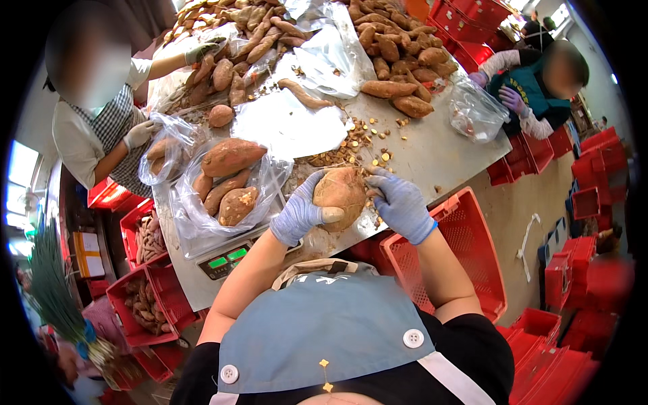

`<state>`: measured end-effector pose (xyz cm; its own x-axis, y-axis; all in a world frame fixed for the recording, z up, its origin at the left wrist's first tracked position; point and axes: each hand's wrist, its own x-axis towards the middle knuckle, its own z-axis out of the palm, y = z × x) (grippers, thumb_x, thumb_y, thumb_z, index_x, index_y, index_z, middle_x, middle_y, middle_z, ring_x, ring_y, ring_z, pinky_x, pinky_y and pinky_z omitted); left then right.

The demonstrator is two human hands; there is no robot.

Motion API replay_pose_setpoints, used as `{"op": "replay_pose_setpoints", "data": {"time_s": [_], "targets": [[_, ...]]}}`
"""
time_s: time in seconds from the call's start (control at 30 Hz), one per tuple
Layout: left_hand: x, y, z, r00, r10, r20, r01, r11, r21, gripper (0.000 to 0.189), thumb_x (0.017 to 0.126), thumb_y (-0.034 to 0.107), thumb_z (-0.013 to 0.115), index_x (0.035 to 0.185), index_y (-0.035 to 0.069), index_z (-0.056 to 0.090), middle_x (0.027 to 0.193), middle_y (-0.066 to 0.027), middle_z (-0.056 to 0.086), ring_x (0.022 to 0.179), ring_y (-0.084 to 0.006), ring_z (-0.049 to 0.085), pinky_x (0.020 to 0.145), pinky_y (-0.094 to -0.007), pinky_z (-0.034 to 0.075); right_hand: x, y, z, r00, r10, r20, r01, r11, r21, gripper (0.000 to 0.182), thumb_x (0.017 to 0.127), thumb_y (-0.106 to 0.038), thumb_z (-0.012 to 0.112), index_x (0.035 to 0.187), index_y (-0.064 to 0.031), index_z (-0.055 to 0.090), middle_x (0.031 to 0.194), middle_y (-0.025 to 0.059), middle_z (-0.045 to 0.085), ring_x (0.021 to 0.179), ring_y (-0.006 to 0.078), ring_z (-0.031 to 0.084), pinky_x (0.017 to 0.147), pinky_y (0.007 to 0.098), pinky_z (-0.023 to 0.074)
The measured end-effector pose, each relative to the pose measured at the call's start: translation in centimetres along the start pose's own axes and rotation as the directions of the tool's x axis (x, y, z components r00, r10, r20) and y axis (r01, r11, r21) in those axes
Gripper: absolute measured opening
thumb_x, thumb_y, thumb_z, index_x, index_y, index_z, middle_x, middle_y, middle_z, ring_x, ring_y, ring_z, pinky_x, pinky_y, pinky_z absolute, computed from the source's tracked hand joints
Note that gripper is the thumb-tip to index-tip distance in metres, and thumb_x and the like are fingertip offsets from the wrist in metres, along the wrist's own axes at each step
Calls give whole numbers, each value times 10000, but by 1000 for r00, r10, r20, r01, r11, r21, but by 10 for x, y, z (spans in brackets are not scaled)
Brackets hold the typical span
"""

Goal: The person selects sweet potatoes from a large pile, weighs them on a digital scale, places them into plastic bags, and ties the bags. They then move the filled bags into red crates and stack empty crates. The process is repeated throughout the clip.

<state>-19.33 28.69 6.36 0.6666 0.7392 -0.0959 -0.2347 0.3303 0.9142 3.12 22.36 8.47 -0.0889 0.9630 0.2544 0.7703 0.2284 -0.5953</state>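
My left hand (pixel 302 212), in a pale blue knit glove, grips a large round sweet potato (pixel 340 198) from its left side, with the thumb across the front. The fingertips of my gloved right hand (pixel 402 205) pinch at the tuber's right end, where thin roots stick out; whether anything small sits between them is hidden. Just left of my hands, an open clear plastic bag (pixel 273 190) with several sweet potatoes (pixel 234 158) rests on a digital scale (pixel 223 263) with lit green displays. Cut root ends (pixel 354 144) lie scattered beyond the held tuber.
Sweet potato heaps (pixel 390 45) cover the far side of the metal table (pixel 445 147). A red plastic crate (pixel 460 253) stands against the near edge at my right. A co-worker (pixel 101 131) handles a bag at left; another person (pixel 526 91) holds a bag (pixel 476 114) at right.
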Motion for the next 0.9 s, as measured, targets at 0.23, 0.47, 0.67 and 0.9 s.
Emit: {"op": "replay_pose_setpoints", "data": {"time_s": [0.23,0.47,0.67,0.9], "targets": [[-14,-2,0,995,-35,94,33,999,32,944,570,308,912,1352,35,459,1277,-86,557,1185,-206,532,1023,-358,437,13,-11,11,970,217,112,-167,923,-346,202,831,-163,641,1015,-81,663,1109,137,671,964,308,659,837,406,530],[-23,4,1,998,16,-57,-10,995,102,899,570,245,913,1321,27,470,1224,-81,579,1119,-189,556,988,-348,468,-9,77,65,895,442,56,-425,812,401,314,827,-345,733,974,-71,684,839,126,690,750,308,672,684,391,532],[-25,-4,8,964,140,-228,-23,893,450,859,579,186,909,1304,25,475,1214,-82,580,1096,-172,566,938,-317,493,0,-43,32,978,166,-124,-155,983,95,236,911,-241,660,926,-6,645,681,96,590,622,177,583,584,322,476],[-22,5,10,979,-12,-202,30,996,88,896,556,272,903,1292,-8,477,1187,-111,592,1093,-182,576,937,-327,490,4,-10,48,885,417,-208,-222,769,600,262,918,-315,648,874,-59,619,697,89,613,564,230,593,550,325,500]]}}
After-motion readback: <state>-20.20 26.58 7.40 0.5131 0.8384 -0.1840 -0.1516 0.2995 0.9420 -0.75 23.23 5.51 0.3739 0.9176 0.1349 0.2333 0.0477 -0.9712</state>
